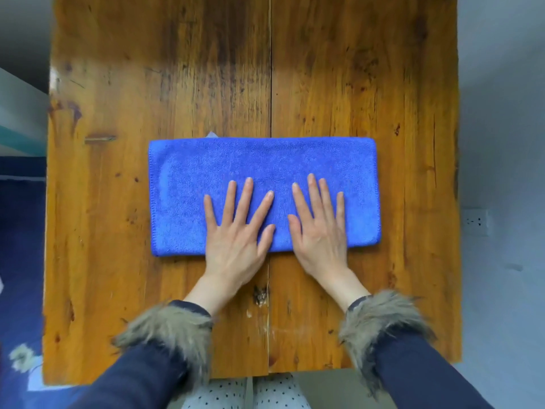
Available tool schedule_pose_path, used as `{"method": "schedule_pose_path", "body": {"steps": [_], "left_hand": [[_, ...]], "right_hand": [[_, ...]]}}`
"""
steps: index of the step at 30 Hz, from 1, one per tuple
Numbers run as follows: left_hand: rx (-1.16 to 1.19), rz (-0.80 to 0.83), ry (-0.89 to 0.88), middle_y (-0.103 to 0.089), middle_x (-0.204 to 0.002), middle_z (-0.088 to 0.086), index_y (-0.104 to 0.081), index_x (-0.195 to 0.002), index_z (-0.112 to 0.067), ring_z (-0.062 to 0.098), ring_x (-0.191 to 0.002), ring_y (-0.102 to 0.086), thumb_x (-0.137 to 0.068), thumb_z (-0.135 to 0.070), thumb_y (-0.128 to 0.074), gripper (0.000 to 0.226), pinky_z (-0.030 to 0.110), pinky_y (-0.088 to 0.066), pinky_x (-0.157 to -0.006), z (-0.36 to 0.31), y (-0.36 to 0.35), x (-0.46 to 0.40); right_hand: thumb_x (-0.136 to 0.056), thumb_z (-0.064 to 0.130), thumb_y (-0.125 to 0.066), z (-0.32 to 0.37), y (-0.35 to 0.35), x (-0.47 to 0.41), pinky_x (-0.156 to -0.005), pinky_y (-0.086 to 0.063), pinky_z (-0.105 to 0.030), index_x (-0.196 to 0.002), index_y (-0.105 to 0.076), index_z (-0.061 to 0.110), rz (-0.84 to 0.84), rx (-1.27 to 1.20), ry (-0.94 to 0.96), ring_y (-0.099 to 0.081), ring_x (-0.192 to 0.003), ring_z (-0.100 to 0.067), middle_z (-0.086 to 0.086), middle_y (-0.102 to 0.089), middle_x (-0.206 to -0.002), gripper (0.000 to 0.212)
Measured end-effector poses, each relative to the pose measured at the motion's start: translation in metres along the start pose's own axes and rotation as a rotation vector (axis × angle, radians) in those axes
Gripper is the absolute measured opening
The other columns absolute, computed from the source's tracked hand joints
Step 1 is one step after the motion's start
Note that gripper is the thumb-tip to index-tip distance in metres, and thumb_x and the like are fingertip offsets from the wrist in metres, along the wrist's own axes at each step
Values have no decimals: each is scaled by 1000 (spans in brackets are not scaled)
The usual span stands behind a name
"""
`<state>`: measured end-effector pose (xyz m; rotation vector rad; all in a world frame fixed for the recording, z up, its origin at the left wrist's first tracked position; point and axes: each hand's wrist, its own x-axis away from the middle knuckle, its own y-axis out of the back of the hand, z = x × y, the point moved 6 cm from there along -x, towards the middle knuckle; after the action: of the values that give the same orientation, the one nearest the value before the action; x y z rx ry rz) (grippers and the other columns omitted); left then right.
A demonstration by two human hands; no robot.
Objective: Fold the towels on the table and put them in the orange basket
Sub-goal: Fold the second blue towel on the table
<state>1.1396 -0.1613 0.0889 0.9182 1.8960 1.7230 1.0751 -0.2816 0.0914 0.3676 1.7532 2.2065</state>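
Note:
A blue towel [265,160] lies folded into a long rectangle across the middle of the wooden table [147,84]. My left hand [236,228] rests flat on its near half, fingers spread and straight. My right hand [320,222] lies flat beside it on the towel, fingers straight too. Both palms overlap the towel's near edge. A small pale tag [211,134] pokes out at the towel's far edge. No orange basket is in view.
The table has a seam [269,69] down its middle and bare wood on all sides of the towel. A dark blue patterned rug [20,261] covers the floor at left. A wall socket [476,221] sits at right.

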Motion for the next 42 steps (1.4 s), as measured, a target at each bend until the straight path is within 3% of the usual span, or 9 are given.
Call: {"method": "schedule_pose_path", "body": {"steps": [6,10,14,17,22,30,34,39,42], "left_hand": [[-59,40,69,-25,-154,9,-29,-144,-26,32,-142,-17,-93,-44,-28,55,61,-7,-110,79,3,27],[8,54,197,-19,-155,10,-27,-146,-20,32,-144,-10,-95,-41,-23,55,58,-5,-110,116,8,42],[230,-173,319,-42,-143,13,-47,-132,-9,31,-136,-30,-96,-24,-37,41,49,-21,-108,129,33,47],[355,-304,578,-59,-116,13,-59,-116,-9,33,-113,-44,-92,-21,-53,27,45,-32,-90,142,46,48],[493,-135,803,-58,-109,9,-62,-107,-15,30,-111,-43,-85,-35,-63,30,40,-31,-88,152,36,36],[500,70,846,-60,-114,10,-64,-104,-13,33,-114,-44,-83,-35,-61,30,41,-38,-94,154,35,21],[541,84,810,-64,-104,9,-61,-94,-14,33,-105,-52,-82,-28,-59,19,38,-41,-86,151,44,19],[767,121,784,-62,-79,2,-54,-89,-13,28,-89,-58,-84,-20,-63,12,29,-37,-70,156,43,20],[1124,183,913,-65,-82,5,-57,-106,-5,25,-87,-64,-83,-15,-68,28,28,-46,-68,163,34,21]], "right_hand": [[-96,40,-29,-57,5,14,-116,-5,-40,-146,-27,19,45,56,-77,-15,-143,-23,-9,-24,-154,54],[-96,42,-22,-69,10,16,-117,-4,-41,-147,-23,17,87,34,-206,-9,-145,-24,-11,-15,-156,58],[-93,45,-19,-50,23,9,-115,2,-43,-148,-21,15,51,43,-283,-9,-145,-28,-14,-13,-156,62],[-93,42,-27,-6,24,-3,-114,2,-44,-146,-28,16,20,18,-198,-15,-143,-29,-12,-20,-155,59],[-93,41,-29,59,-3,-10,-113,-2,-51,-145,-31,20,76,-4,-75,-16,-143,-25,-8,-23,-154,56],[-95,44,-24,62,-18,-7,-114,-4,-51,-147,-23,21,97,88,-117,-10,-143,-23,-7,-20,-155,57],[-94,46,-20,63,-16,-5,-114,-1,-51,-148,-15,22,133,108,-136,-5,-144,-20,-5,-15,-157,59],[-91,52,-8,62,-13,-6,-113,6,-53,-146,0,26,225,127,-143,8,-143,-15,1,3,-156,61],[-88,54,-3,62,-13,-7,-112,10,-55,-145,5,27,277,126,-145,15,-142,-14,2,6,-157,64]]}}
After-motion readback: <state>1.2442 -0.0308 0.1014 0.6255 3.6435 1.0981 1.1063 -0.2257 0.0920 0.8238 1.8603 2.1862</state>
